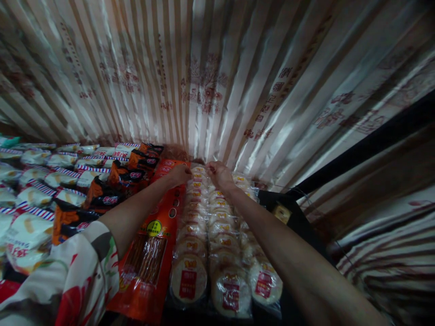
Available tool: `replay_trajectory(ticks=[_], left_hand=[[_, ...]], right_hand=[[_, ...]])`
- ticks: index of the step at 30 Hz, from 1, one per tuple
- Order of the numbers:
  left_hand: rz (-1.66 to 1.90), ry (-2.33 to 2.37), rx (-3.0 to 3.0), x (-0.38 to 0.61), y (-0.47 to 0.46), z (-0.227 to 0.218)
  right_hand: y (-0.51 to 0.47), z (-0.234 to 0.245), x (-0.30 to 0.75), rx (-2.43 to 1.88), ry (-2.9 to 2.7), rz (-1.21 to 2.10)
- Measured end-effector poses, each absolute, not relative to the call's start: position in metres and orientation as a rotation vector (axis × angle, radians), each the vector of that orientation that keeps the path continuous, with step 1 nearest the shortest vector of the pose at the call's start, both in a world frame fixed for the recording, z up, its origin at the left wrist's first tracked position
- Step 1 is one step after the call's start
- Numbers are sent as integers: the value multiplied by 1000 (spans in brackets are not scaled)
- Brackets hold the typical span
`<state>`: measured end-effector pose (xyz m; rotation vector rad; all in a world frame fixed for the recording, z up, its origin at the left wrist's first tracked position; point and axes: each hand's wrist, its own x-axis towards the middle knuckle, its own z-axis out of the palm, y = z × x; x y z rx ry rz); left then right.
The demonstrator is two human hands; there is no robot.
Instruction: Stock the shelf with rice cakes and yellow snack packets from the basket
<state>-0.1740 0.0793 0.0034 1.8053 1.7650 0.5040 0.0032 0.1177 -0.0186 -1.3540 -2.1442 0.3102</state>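
Both my arms reach forward over a display of packed snacks. My left hand [179, 174] and my right hand [218, 174] pinch the far end of a clear pack of round pale cakes [199, 173] at the back of the rows. More round cake packs [189, 277] with red labels lie in rows toward me, under my arms. My fingers are closed on the wrapper edge, and the grip itself is small and dim.
An orange pack of reddish sticks [149, 253] lies left of the cakes. Black-and-orange bags [102, 194] and white striped bags [30, 226] fill the left. A striped satin curtain [210, 77] hangs behind. A dark box [288, 213] sits at right.
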Motion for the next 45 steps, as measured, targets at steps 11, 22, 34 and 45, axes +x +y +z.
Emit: replay_trajectory(ticks=[11, 22, 34, 45], left_hand=[[621, 1793, 1806, -174, 80, 1], [709, 1853, 1774, -171, 78, -2], [389, 1697, 1623, -177, 55, 28], [212, 1411, 1687, -180, 58, 26]], right_hand=[[98, -6, 13, -1389, -2369, 264], [91, -3, 5, -1572, -2328, 280], [90, -7, 2, -1599, -2267, 274], [87, -4, 1, -1596, -2264, 295]])
